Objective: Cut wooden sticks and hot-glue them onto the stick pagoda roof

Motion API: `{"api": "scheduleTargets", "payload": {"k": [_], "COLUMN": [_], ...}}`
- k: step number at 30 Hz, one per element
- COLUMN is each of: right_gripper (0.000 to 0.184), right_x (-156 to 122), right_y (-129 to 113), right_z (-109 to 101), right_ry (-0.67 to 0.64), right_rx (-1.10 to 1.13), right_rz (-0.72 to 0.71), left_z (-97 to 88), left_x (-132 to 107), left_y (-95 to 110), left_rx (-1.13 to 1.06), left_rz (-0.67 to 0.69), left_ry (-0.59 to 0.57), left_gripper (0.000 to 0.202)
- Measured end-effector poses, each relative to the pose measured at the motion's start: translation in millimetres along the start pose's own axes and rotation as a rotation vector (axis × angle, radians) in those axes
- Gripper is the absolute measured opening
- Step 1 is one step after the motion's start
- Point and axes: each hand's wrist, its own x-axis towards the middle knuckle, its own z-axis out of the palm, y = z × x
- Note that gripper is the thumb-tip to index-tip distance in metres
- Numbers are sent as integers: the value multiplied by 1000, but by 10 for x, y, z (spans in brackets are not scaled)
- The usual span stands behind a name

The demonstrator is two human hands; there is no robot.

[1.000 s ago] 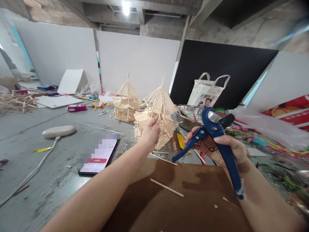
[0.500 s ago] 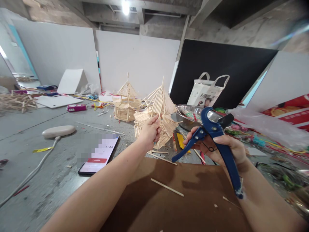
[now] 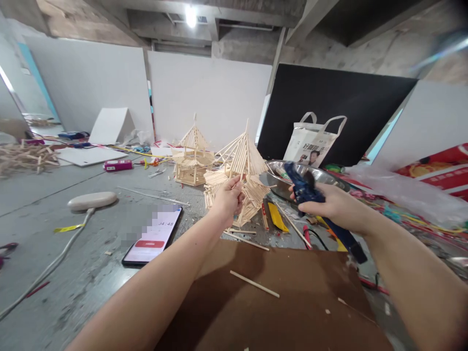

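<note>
My left hand [image 3: 229, 196] is closed in front of a pavilion model [image 3: 244, 151] built of thin wooden sticks. A short bit of wooden stick [image 3: 242, 176] shows at the top of its fingers; the rest is hidden. To the right, my right hand [image 3: 323, 202] grips a blue pipe cutter [image 3: 306, 187], blurred by motion, with its long handle slanting down to the right. A finished-looking smaller pavilion model [image 3: 192, 158] stands behind to the left. One loose stick [image 3: 255, 283] lies on the brown board [image 3: 292, 312] below my hands.
A phone [image 3: 153, 239] and a white oval device with a cable [image 3: 92, 200] lie at left. At right stand a metal bowl [image 3: 280, 187] and a white bag [image 3: 310, 141]. A yellow utility knife [image 3: 277, 217] lies near the model. Sticks are heaped [image 3: 29, 158] at far left.
My right hand has turned the pipe cutter, so its jaw shows edge-on and its handle end sits higher. My left hand stays at the model in nearly the same place.
</note>
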Motion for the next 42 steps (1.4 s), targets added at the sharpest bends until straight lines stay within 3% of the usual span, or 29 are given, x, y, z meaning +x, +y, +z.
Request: {"api": "scheduleTargets", "payload": {"k": [4,9,18,26,42], "right_gripper": [29,22,24,24,30], "right_x": [260,464,590,561,-137], "right_y": [-171,-326,-297,-319,138], "right_z": [-54,31,166,154,91], "right_ry": [-128,-279,-288,-346,-285], "right_rx": [-538,-703,-662,-604,-316], "right_rz": [23,2,-32,3,89], "left_z": [2,-3,-26,-10,14], "left_x": [5,5,16,11,7], "left_y": [4,4,-12,-2,25], "left_rx": [-9,-24,1,47,16], "left_rz": [10,14,23,47,18], "left_ry": [4,-3,7,47,120], "left_gripper": [28,32,30,21,33]}}
